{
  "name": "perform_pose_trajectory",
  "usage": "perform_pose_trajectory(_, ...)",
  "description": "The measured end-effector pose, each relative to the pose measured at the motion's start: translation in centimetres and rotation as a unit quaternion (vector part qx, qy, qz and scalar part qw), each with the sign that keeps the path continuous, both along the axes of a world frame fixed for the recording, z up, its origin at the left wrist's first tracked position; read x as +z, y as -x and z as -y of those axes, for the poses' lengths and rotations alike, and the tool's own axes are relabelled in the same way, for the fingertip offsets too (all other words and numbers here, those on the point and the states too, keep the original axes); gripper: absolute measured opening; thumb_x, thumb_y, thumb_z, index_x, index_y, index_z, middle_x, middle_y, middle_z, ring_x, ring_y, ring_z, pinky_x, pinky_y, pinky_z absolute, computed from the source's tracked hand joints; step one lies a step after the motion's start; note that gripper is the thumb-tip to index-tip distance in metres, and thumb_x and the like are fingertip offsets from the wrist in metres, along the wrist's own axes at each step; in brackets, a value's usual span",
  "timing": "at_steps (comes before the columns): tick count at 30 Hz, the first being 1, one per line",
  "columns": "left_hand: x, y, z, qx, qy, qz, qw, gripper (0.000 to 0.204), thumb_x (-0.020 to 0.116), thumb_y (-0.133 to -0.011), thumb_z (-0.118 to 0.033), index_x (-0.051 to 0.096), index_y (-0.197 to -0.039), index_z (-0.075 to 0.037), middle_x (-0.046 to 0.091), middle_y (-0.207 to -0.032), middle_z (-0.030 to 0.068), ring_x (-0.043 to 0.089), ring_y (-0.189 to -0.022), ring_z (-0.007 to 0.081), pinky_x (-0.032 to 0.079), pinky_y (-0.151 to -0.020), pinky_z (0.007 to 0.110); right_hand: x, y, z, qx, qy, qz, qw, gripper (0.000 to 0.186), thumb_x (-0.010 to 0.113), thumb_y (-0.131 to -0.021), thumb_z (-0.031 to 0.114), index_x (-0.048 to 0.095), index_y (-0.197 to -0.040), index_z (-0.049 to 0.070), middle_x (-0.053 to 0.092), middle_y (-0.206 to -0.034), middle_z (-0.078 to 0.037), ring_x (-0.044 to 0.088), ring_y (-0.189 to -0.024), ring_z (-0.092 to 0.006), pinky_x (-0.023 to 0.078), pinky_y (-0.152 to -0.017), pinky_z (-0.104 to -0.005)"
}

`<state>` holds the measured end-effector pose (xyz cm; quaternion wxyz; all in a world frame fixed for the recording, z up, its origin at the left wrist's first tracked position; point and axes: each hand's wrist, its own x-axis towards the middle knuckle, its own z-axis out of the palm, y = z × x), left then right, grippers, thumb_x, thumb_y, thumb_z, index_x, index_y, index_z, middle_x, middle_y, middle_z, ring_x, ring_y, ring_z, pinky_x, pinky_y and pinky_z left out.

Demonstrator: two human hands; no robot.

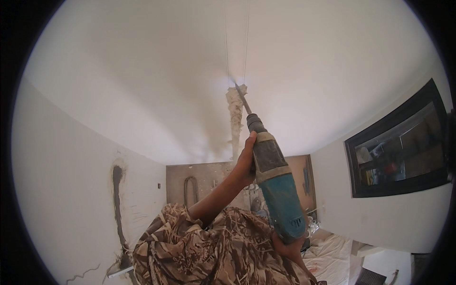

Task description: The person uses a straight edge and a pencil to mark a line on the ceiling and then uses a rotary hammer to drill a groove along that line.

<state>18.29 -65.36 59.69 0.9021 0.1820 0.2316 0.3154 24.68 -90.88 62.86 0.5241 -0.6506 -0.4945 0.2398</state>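
Observation:
A blue-green and black rotary hammer (281, 199) points up and away from me, fitted with a long chisel bit (244, 100). The bit's tip is at the top end of a rough channel (235, 116) broken into the white wall (304, 95). Around the front of the tool's body my left hand (249, 154) is closed, with the thumb along its side and the other fingers mostly hidden. Behind the tool's rear end, my right hand (289, 248) grips the handle, largely covered by the body. Two thin parallel cut lines run upward from the channel.
A dark-framed window (352, 164) is set in the right wall. Down the left wall runs another dark, rough channel (118, 194). A brown panel (175, 175) stands low ahead, with a looped dark object (191, 190) against it. Pale sheeting (330, 256) lies at the lower right.

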Motion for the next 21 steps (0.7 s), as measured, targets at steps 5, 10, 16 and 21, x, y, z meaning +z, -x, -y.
perform_pose_trajectory(5, 0.2, 0.1, 0.5, -0.004, 0.011, 0.006, 1.0, 0.064, 0.053, -0.088, -0.065, 0.052, -0.116, -0.007, 0.061, -0.103, 0.01, 0.063, -0.096, 0.0227, 0.052, -0.089, 0.039, 1.0, -0.1, 0.3, -0.004, 0.01, -0.014, 1.0, 0.091, 0.068, -0.069, 0.002, 0.02, -0.147, -0.003, 0.041, -0.134, -0.022, 0.051, -0.121, -0.0293, 0.045, -0.097, -0.0386)
perform_pose_trajectory(10, 0.4, 0.1, 0.3, -0.005, -0.003, 0.002, 1.0, 0.061, 0.048, -0.091, -0.064, 0.052, -0.115, -0.008, 0.06, -0.102, 0.0093, 0.062, -0.096, 0.0221, 0.053, -0.087, 0.041, 1.4, 0.6, 0.0, -0.003, -0.005, -0.026, 1.0, 0.089, 0.066, -0.071, 0.0, 0.02, -0.147, -0.003, 0.043, -0.133, -0.022, 0.051, -0.122, -0.03, 0.044, -0.099, -0.0392)
perform_pose_trajectory(16, -1.6, -0.4, -2.0, -0.019, -0.029, 0.033, 0.999, 0.068, 0.051, -0.087, -0.069, 0.052, -0.116, -0.008, 0.06, -0.103, 0.0105, 0.062, -0.098, 0.0234, 0.053, -0.089, 0.041, 3.2, 0.6, -3.1, -0.004, 0.035, -0.039, 0.999, 0.086, 0.065, -0.072, 0.0, 0.021, -0.147, -0.002, 0.049, -0.128, -0.022, 0.053, -0.121, -0.028, 0.045, -0.098, -0.0391)
perform_pose_trajectory(21, -2.7, -0.8, -3.0, -0.036, -0.019, 0.064, 0.997, 0.067, 0.051, -0.087, -0.069, 0.053, -0.116, -0.008, 0.06, -0.103, 0.0099, 0.063, -0.098, 0.0232, 0.053, -0.09, 0.041, 2.1, 0.4, -3.7, 0.003, 0.034, -0.067, 0.997, 0.086, 0.064, -0.072, 0.0, 0.021, -0.147, -0.002, 0.051, -0.127, -0.023, 0.054, -0.119, -0.0276, 0.045, -0.098, -0.0393)
